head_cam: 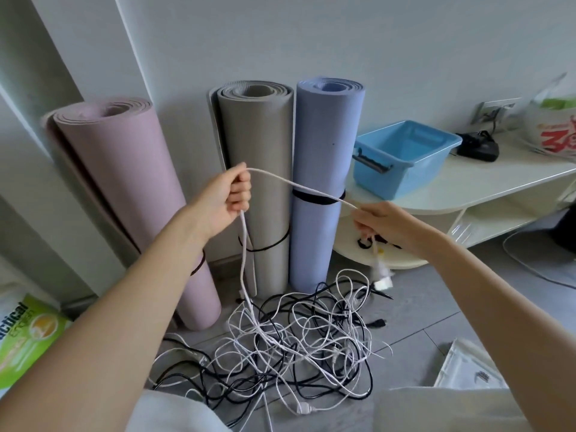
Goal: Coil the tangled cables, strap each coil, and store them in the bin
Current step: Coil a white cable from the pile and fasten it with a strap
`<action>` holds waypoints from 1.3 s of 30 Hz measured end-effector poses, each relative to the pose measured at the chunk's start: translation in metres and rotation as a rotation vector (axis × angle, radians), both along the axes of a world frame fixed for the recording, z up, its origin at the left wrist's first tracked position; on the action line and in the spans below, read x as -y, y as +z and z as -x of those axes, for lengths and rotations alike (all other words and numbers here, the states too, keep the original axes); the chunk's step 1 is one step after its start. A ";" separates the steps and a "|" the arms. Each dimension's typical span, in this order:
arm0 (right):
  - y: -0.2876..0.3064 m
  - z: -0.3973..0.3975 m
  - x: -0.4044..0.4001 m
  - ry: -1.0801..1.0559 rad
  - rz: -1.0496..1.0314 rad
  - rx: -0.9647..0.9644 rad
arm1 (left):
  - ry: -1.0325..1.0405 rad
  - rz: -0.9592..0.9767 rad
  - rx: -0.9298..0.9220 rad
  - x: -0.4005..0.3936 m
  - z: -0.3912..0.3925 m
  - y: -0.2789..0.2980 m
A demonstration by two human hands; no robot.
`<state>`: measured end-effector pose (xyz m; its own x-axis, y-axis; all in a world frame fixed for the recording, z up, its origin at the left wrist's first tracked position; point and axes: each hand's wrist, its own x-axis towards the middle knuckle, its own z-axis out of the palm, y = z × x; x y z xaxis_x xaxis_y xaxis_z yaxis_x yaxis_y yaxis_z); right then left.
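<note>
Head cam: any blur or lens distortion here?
Head view: white plug under the right hand is motion-blurred; left hand and cable pile are fairly sharp. Wide-angle bowing tilts the pink mat. Soft, even light; mild sheen inside the blue bin.

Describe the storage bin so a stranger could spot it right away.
Start at the three rolled mats standing against the wall and take the blue mat on the right. Just to its right is a low cream shelf unit, and the bin sits on its top surface. It is the only light blue open plastic tub there, with a dark handle on its near end.
</note>
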<state>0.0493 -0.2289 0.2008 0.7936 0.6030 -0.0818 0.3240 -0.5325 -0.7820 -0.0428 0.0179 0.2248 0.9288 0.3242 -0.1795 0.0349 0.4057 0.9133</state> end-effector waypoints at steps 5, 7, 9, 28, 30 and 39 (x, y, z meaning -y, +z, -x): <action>0.004 0.007 0.002 -0.106 -0.132 -0.147 | -0.288 0.053 -0.083 0.018 0.006 -0.005; 0.006 0.012 -0.008 -0.059 -0.038 -0.084 | -0.390 0.015 -0.066 0.040 0.003 0.002; 0.004 0.019 -0.021 -0.033 0.027 -0.135 | -0.397 -0.031 -0.019 0.059 0.000 0.009; 0.040 0.033 -0.024 -0.045 -0.388 -0.309 | -0.574 -0.273 -0.125 0.083 0.003 -0.005; 0.037 0.033 -0.022 0.011 -0.243 -0.317 | -0.679 -0.218 -0.162 0.083 0.006 -0.005; 0.011 0.045 -0.037 0.208 -0.433 -0.640 | -0.294 0.435 0.221 0.068 -0.010 0.008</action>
<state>0.0048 -0.1920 0.2114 0.5399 0.8157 -0.2078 -0.1983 -0.1167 -0.9732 -0.0326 -0.0501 0.2325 0.9995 -0.0141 -0.0296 0.0301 0.7480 0.6630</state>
